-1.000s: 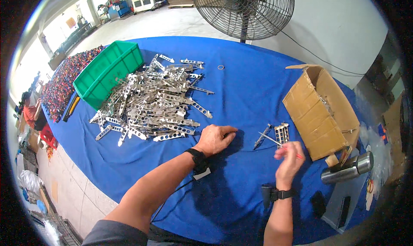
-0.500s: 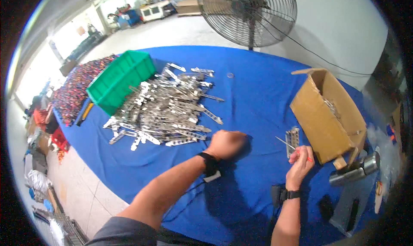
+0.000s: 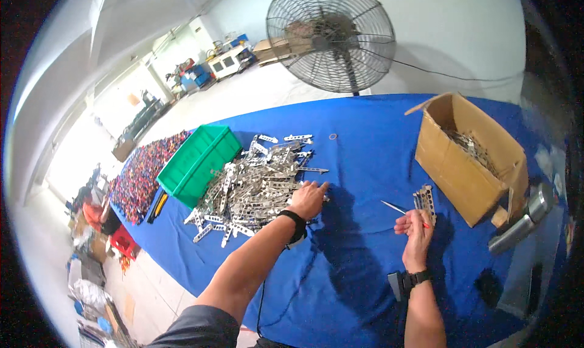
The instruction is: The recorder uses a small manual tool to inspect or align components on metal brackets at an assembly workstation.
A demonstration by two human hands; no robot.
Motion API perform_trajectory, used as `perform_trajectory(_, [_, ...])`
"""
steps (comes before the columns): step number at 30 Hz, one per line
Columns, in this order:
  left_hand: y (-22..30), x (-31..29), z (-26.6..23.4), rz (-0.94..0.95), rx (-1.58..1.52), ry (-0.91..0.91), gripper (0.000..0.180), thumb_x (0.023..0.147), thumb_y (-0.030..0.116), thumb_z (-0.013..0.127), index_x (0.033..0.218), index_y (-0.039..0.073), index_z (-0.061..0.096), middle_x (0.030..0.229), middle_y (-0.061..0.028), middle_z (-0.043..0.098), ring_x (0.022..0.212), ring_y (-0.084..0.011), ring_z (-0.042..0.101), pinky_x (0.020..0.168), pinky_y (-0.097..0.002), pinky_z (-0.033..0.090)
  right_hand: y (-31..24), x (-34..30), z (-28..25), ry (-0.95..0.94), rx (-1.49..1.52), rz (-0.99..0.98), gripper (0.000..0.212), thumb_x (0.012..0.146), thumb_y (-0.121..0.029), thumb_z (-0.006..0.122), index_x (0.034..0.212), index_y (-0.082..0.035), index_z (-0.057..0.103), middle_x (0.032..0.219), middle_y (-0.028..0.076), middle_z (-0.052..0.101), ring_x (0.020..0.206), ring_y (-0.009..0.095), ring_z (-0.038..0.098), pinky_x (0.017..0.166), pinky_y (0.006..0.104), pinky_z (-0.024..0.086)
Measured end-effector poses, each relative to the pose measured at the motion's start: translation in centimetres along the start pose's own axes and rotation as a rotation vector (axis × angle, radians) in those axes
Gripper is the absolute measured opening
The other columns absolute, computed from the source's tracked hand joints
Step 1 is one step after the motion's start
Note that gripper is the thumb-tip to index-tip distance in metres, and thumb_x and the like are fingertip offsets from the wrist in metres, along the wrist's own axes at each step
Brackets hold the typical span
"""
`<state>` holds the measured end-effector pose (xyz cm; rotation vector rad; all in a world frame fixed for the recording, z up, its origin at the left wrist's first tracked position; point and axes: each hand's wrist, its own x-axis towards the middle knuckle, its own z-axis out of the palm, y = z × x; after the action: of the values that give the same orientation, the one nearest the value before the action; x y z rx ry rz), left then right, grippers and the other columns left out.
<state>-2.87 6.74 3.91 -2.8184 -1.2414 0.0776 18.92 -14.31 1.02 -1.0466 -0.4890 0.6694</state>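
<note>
A heap of flat, perforated silver metal strips [image 3: 255,187] covers the left middle of the blue cloth. My left hand [image 3: 309,199] is at the heap's right edge, palm down, with its fingers stretched out and touching or just over the strips. Farther right, my right hand [image 3: 416,235] is closed round a thin pointed metal tool [image 3: 392,206]. Its shaft points up and left, and a bit of red shows at the hand. Just beyond those fingers is a small group of similar strips [image 3: 429,202]; whether the hand touches them I cannot tell.
A green plastic bin [image 3: 201,165] stands behind the heap, beside a multicoloured speckled mass [image 3: 146,178]. At the right is an open cardboard box [image 3: 465,172] with metal strips inside, near a steel flask [image 3: 522,220]. A fan [image 3: 331,41] stands beyond the table.
The view has tilted upward. My left hand has moved back to the heap's edge and its fingers have spread. My right hand still holds the tool beside the small group of strips.
</note>
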Motion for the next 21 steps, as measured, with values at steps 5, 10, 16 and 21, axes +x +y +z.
perform_trajectory(5, [0.4,-0.7,1.4,0.161,0.116,0.079,0.041,0.092,0.016,0.054,0.132,0.015,0.050,0.101,-0.0151,0.058,0.100,-0.0352,0.059,0.075,-0.0459,0.055,0.2,0.4,-0.6,-0.009,-0.013,0.010,0.030,0.101,-0.031,0.049,0.089,-0.004,0.057,0.074,0.009,0.064,0.059,0.015,0.061,0.055,0.0271,0.050])
perform_trajectory(10, [1.3,-1.7,-0.7,0.281,0.113,0.197,0.048,0.090,0.007,0.050,0.137,0.018,0.050,0.093,-0.0109,0.055,0.093,-0.0315,0.059,0.070,-0.0442,0.054,0.1,0.4,-0.7,-0.022,-0.019,0.029,0.032,0.101,-0.032,0.048,0.090,-0.004,0.057,0.074,0.009,0.064,0.061,0.015,0.061,0.056,0.0275,0.050])
perform_trajectory(16, [1.4,-1.3,-2.7,0.269,-0.194,0.463,0.036,0.085,0.000,0.054,0.119,0.011,0.054,0.094,-0.0127,0.062,0.088,-0.0306,0.063,0.072,-0.0377,0.055,0.0,0.4,-0.4,-0.021,-0.007,0.023,0.031,0.100,-0.032,0.050,0.089,-0.004,0.058,0.073,0.009,0.064,0.060,0.015,0.061,0.056,0.0274,0.050])
perform_trajectory(21, [3.9,-1.1,-2.2,-0.069,-1.395,0.478,0.020,0.089,-0.001,0.060,0.108,0.004,0.053,0.091,-0.0110,0.068,0.082,-0.0191,0.067,0.074,-0.0298,0.055,-0.3,0.3,-0.8,-0.019,-0.010,0.031,0.029,0.099,-0.029,0.050,0.088,-0.004,0.058,0.073,0.009,0.064,0.060,0.016,0.062,0.056,0.0274,0.050])
